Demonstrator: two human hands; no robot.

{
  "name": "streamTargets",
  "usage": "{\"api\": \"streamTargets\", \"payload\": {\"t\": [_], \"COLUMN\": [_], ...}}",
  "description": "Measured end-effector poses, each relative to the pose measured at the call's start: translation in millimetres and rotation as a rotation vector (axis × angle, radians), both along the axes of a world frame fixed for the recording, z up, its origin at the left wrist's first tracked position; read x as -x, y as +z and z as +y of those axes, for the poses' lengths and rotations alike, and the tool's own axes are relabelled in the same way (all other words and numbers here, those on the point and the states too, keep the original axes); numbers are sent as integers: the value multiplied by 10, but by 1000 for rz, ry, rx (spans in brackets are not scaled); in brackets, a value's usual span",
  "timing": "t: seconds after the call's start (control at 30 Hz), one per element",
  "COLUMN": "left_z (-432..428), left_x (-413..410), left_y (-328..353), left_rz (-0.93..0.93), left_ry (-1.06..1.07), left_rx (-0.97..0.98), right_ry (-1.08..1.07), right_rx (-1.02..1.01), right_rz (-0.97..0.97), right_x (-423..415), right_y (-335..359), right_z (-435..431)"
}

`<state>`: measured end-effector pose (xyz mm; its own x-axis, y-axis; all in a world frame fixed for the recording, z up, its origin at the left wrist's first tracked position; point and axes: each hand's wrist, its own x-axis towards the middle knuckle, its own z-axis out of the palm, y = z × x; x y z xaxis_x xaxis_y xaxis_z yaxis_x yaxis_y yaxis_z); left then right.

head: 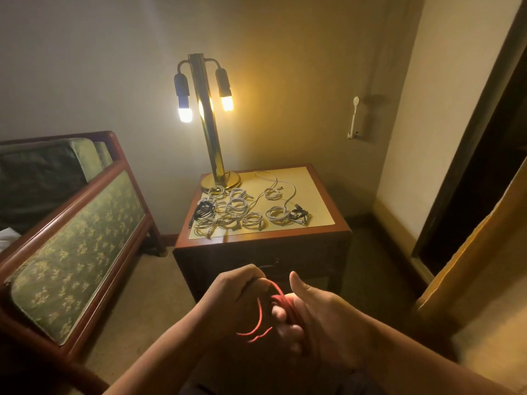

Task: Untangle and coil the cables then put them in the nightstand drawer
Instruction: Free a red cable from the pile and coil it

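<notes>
While the right hand (322, 315) serves as a former, thumb raised and fingers curled through several turns of the red cable (281, 302), the left hand (231, 292) is closed in a fist round the free run just beside it, knuckles up. A loose tail of that cable hangs in a curve below and between the two hands, its end too blurred to make out.

The step in hand looks to be winding this one cable into a coil. To do it well, the left hand should feed the slack with light, even tension. Each turn should lie beside the last on the right fingers, not across it, so that the loops match in size. The tail wants tucking in or a last wrap round the bundle, or the coil is likely to spring open once set down. The right fingers should be loose enough for the coil to slide off whole.

Past the hands stands the nightstand (322, 232). Its drawer (268, 262), in the dark front, seems closed, so it would need opening before anything goes in. On the top lie about a dozen coiled cables (236, 212), mostly white, with a black coil (204, 209) at the left edge. One white cable (273, 181) trails uncoiled toward the back, near the base of the brass lamp (209, 132), whose two bulbs are lit. An upholstered bench (77, 243) stands to the left.
</notes>
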<state>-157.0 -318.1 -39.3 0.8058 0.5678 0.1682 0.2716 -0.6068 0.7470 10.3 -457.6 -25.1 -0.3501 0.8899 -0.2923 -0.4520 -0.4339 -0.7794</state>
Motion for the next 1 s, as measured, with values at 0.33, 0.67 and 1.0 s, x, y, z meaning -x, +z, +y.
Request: {"api": "streamTargets", "payload": {"t": [0.33,0.67,1.0], "left_z": [-653,-445,-553], "left_x": [-265,-68,-140], "left_y": [-148,506,245], "left_rz": [128,-93,-291], "left_ry": [-102,-109,15], "left_rx": [399,432,700], "right_ry": [-533,-284,-106], "right_rx": [-173,-105,-162], "right_rz": [206,-334,186], "right_x": [-150,-255,-7], "right_y": [188,-72,175], "right_z": [94,125,2]}}
